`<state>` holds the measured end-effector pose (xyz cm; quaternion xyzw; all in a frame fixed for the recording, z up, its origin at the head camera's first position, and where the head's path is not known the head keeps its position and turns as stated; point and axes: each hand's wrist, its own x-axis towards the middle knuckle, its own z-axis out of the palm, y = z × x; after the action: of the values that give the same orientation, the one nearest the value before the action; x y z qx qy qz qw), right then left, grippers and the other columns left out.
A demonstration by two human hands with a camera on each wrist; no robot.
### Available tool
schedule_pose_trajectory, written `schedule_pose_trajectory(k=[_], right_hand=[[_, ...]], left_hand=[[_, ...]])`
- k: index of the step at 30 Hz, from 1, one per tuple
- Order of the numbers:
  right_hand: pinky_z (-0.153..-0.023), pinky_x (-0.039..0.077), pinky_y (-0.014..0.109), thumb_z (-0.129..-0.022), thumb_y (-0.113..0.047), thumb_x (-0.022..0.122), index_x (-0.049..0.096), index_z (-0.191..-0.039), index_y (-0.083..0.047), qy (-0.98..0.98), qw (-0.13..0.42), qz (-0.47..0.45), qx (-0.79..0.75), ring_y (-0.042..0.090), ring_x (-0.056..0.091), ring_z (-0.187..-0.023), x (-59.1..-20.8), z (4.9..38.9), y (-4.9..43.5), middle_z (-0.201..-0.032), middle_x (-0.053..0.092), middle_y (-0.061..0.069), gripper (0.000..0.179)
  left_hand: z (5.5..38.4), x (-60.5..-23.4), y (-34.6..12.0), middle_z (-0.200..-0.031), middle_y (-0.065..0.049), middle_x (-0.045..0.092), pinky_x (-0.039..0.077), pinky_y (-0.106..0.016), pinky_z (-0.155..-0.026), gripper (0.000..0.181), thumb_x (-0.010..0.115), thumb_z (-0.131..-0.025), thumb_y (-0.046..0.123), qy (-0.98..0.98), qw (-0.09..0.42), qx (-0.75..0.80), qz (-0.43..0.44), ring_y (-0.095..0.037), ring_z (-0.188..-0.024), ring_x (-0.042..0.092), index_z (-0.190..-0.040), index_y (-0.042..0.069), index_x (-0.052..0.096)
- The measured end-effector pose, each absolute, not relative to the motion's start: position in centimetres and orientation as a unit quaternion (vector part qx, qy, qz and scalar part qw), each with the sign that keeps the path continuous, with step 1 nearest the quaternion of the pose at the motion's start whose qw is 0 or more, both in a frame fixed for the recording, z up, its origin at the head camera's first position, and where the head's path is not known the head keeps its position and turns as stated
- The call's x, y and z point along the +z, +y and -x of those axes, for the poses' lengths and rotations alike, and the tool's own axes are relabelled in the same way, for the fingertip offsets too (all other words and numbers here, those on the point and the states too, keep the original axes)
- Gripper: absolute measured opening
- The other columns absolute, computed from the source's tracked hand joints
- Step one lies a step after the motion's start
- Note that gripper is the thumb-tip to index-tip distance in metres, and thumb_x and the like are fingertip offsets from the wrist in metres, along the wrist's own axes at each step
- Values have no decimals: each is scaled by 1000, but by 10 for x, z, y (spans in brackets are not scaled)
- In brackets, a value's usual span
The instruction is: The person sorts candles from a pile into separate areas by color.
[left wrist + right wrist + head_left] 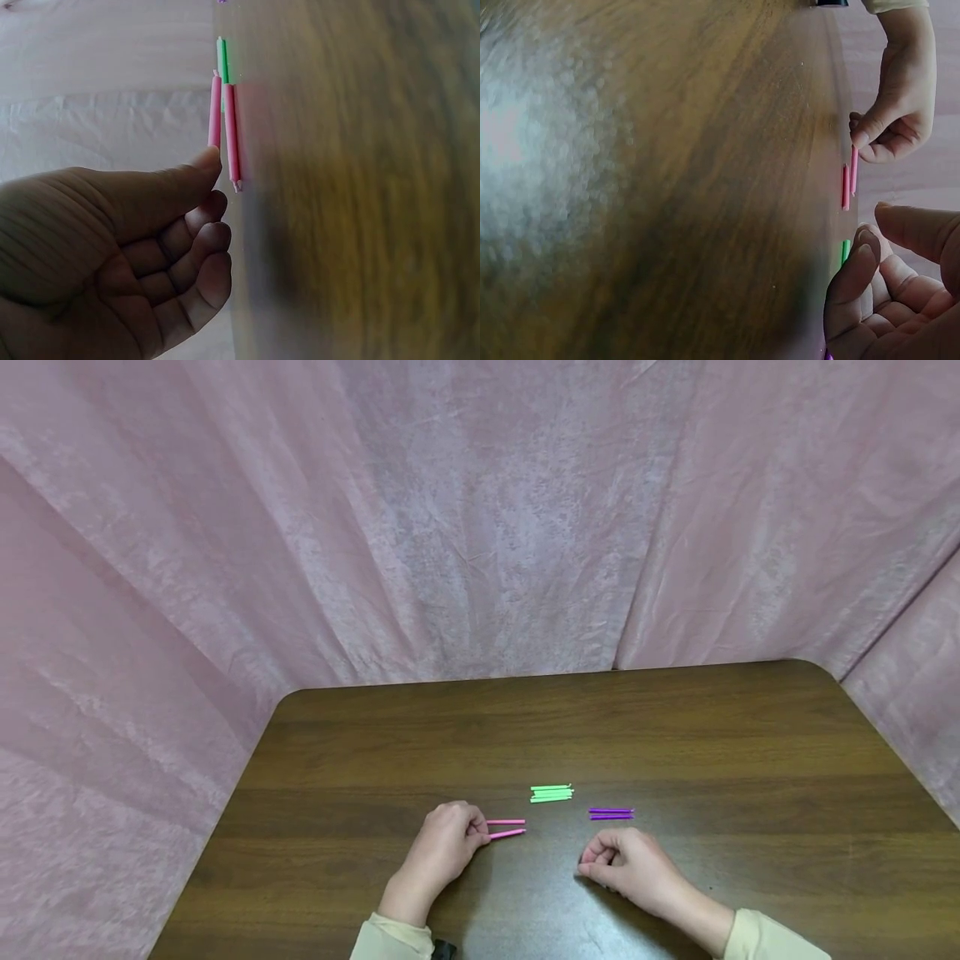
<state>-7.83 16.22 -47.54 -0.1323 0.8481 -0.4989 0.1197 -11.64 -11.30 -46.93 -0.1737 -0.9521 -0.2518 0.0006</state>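
Observation:
My left hand (444, 843) pinches a thin pink candle (214, 112) between thumb and fingertips, its wick end pointing away from the hand. Close beside it, a second pink candle (231, 135) lies on the table. In the head view both candles stick out to the right of the fingers. My right hand (626, 864) is low over the table with loosely curled fingers and nothing between them; the right wrist view shows a gap between thumb and fingers. Just beyond that hand lie purple candles (611, 817), side by side. A small row of several green candles (551, 794) lies between and beyond the hands.
The brown wooden table (420, 735) has rounded far corners. Pink velvety curtains (480, 527) hang behind it and at both sides. A small black object (444, 950) shows at the left sleeve cuff.

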Motion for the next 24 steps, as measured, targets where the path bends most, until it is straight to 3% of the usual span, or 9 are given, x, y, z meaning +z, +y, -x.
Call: schedule_pose_trajectory(k=[24], right_hand=[[-49, 45, 21, -82, -15, 76, 66, -81, -9, 837, 127, 139, -514, 1, 50, -53, -478, 75, 162, -70, 59, -3, 12]], left_hand=[[121, -469, -114, -66, 11, 51, 40, -23, -60, 19, 80, -77, 8, -953, 0, -252, 170, -3, -62, 45, -69, 15, 65]])
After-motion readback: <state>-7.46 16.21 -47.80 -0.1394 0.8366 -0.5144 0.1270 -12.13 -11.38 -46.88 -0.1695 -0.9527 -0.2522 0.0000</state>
